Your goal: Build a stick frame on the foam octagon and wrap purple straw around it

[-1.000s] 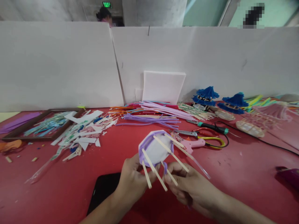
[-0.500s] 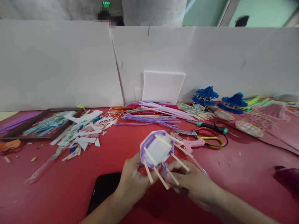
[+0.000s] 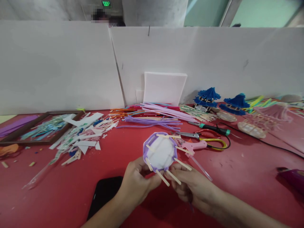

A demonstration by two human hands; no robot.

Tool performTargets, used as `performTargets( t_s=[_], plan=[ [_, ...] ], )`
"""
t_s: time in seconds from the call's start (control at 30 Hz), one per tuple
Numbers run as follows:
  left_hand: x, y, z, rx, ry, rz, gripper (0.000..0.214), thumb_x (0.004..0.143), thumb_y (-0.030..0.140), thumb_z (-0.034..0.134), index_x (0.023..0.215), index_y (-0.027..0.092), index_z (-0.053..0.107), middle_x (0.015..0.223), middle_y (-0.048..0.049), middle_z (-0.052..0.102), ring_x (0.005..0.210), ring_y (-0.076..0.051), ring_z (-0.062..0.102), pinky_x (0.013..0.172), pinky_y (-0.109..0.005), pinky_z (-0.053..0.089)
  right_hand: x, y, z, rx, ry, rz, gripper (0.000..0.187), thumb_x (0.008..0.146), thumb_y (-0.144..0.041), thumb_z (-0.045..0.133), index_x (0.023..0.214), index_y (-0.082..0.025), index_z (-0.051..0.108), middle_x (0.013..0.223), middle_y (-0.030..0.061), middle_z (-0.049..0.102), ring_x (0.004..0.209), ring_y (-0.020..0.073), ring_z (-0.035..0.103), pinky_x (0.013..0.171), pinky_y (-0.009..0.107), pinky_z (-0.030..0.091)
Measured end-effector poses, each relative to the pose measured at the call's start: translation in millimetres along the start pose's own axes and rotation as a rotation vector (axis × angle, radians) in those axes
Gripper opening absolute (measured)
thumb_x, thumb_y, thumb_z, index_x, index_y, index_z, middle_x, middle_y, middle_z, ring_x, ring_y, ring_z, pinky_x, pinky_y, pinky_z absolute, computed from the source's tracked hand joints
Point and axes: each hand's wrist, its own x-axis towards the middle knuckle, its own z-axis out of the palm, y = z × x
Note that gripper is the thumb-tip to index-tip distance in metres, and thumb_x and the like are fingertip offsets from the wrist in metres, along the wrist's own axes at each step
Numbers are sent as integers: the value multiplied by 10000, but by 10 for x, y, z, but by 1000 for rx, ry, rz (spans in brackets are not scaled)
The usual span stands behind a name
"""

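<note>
A white, rounded craft base [image 3: 162, 152] is held up over the table, trimmed round its edge with purple pipe cleaner [image 3: 147, 145]. Several thin wooden sticks [image 3: 182, 164] stand out from its rim toward me. My left hand [image 3: 139, 179] grips the base from the left and below, thumb near the lower rim. At the lower right edge my right hand [image 3: 190, 182] is closed, its fingertips pressed to the rim by the sticks. A faint purple end shows below that hand, apparently pipe cleaner; what lies between the fingertips is mostly hidden.
Behind lie purple pipe cleaners [image 3: 152, 122], scissors [image 3: 213, 143], a pink glue gun [image 3: 196, 145] and a green-and-black tool [image 3: 218, 129]. Blue-roofed models [image 3: 207, 98] stand at right. Paper scraps [image 3: 86, 142] and a wooden frame [image 3: 45, 141] are left, a black phone [image 3: 104, 193] nearer.
The base has tilted so its white face shows more fully and the sticks point differently. The purple loop by my right fingertips is gone from view, and that hand sits against the rim.
</note>
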Motion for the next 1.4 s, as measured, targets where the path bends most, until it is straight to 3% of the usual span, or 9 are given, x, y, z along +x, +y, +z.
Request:
performTargets(
  t_s=[0.1, 0.23, 0.3, 0.47, 0.7, 0.93, 1.17, 1.3, 1.4],
  plan=[
    [10, 28, -3, 4, -3, -61, 186, 572, 26, 671, 706, 149, 709, 680, 0, 748, 590, -127, 649, 595, -179, 507, 7, 14, -30, -92, 35, -96, 453, 606, -510, 693, 536, -200, 370, 404, -114, 261, 369, 31, 161, 382, 206, 127],
    [20, 51, -31, 24, -53, -65, 225, 588, 24, 648, 750, 162, 721, 723, 6, 756, 651, -151, 671, 641, -205, 517, 16, -6, -71, -496, 15, -505, 446, 753, -511, 590, 508, -181, 417, 532, -36, 398, 524, 88, 346, 495, 230, 285],
    [23, 48, -48, 51, -73, -48, 243, 603, 30, 631, 775, 172, 728, 755, 9, 759, 700, -168, 683, 681, -224, 521, 23, -27, -85, -595, 17, -602, 392, 796, -461, 574, 541, -176, 488, 602, -12, 466, 596, 111, 401, 557, 240, 326],
    [29, 31, -54, 78, -70, -52, 265, 611, 35, 615, 805, 176, 727, 793, -1, 760, 796, -204, 688, 716, -250, 523, 60, -32, -102, -434, 17, -419, 306, 726, -452, 679, 639, -178, 574, 564, -37, 477, 487, 76, 348, 468, 214, 296],
    [40, 24, -23, 1, -41, -72, 185, 588, 14, 609, 619, 191, 654, 544, 69, 664, 526, -116, 616, 699, -244, 532, 41, -19, -47, -188, -1, -256, 411, 643, -539, 720, 673, -168, 546, 444, -105, 328, 378, 22, 180, 369, 192, 139],
    [27, 42, -43, 110, -96, -60, 206, 628, 91, 652, 808, 165, 721, 807, -28, 762, 814, -221, 698, 732, -271, 531, 2, -56, -39, -88, 45, -116, 396, 587, -443, 755, 611, -180, 459, 412, -133, 264, 369, 10, 130, 376, 186, 92],
    [69, 30, -62, 76, -113, -98, 244, 611, 80, 669, 830, 168, 732, 793, -14, 763, 752, -202, 693, 703, -263, 523, 59, -47, -52, -234, 77, -247, 324, 625, -430, 701, 579, -176, 506, 417, -102, 326, 370, 28, 182, 366, 202, 134],
    [113, -32, -83, -44, -100, -139, 249, 611, 119, 711, 856, 154, 725, 781, -18, 757, 738, -181, 685, 717, -260, 516, 75, -44, -51, -409, 219, -480, 285, 643, -378, 694, 536, -175, 524, 473, -47, 468, 434, 64, 363, 424, 206, 286],
    [130, -76, -103, -127, -118, -218, 258, 607, 166, 750, 861, 130, 719, 783, -38, 756, 735, -173, 685, 714, -257, 517, 50, -22, -81, -628, 298, -681, 161, 722, -329, 654, 652, -184, 647, 584, 3, 615, 523, 118, 517, 500, 228, 397]
  ],
)
